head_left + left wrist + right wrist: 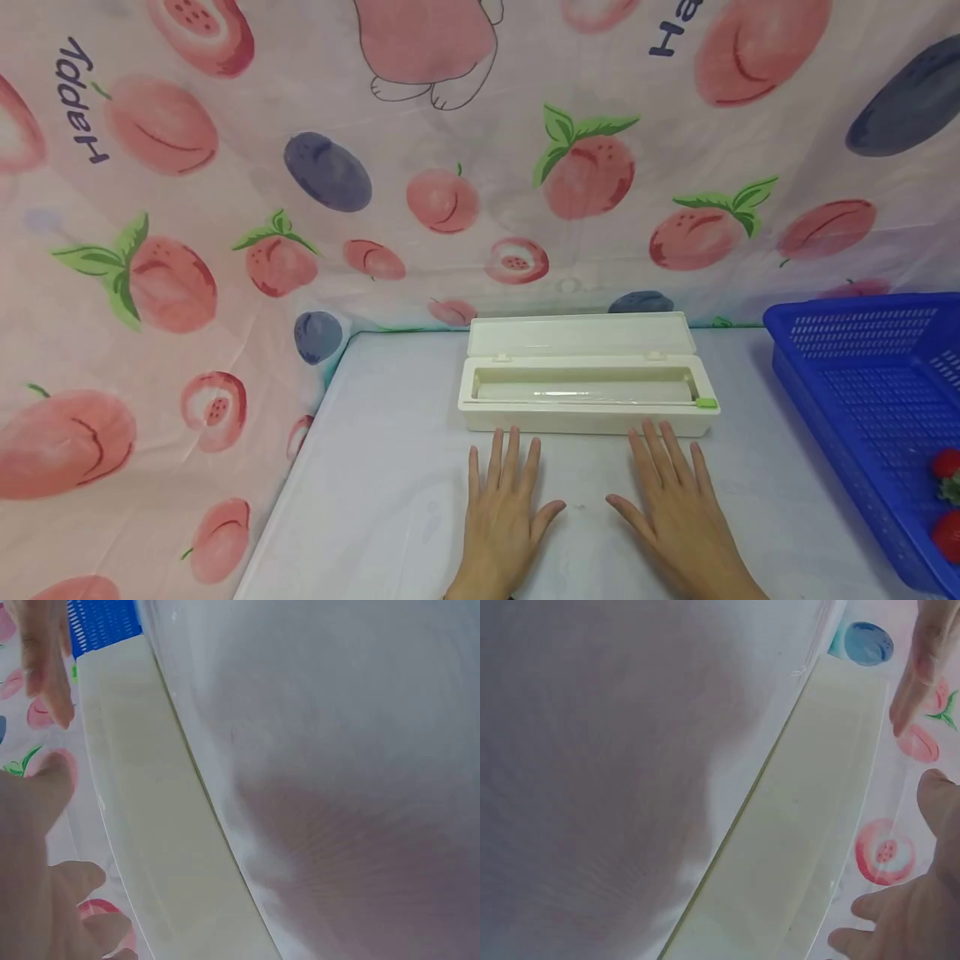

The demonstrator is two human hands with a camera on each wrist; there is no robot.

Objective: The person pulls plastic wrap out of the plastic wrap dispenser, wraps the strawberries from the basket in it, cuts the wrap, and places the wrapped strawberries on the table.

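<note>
A long cream-white cling film dispenser [555,421] lies crosswise at the back of the table, its lid [581,336] tipped back. Inside the trough sits a roll of clear film [585,391], and a small green slide cutter [706,402] is at the right end of the front rail. My left hand [497,529] is in front of the dispenser, palm down with fingers straight and spread. To its right, my right hand [681,512] is held the same way, its fingertips overlapping the dispenser's lower front edge in the head view. Neither hand holds anything. Both wrist views show the dispenser's plain front wall [161,802].
A blue plastic basket [825,433] stands at the right, with red strawberries [948,533] in it. The table has a white cover [367,500]. Fruit-patterned cloth [480,125] hangs behind the table and along its left side.
</note>
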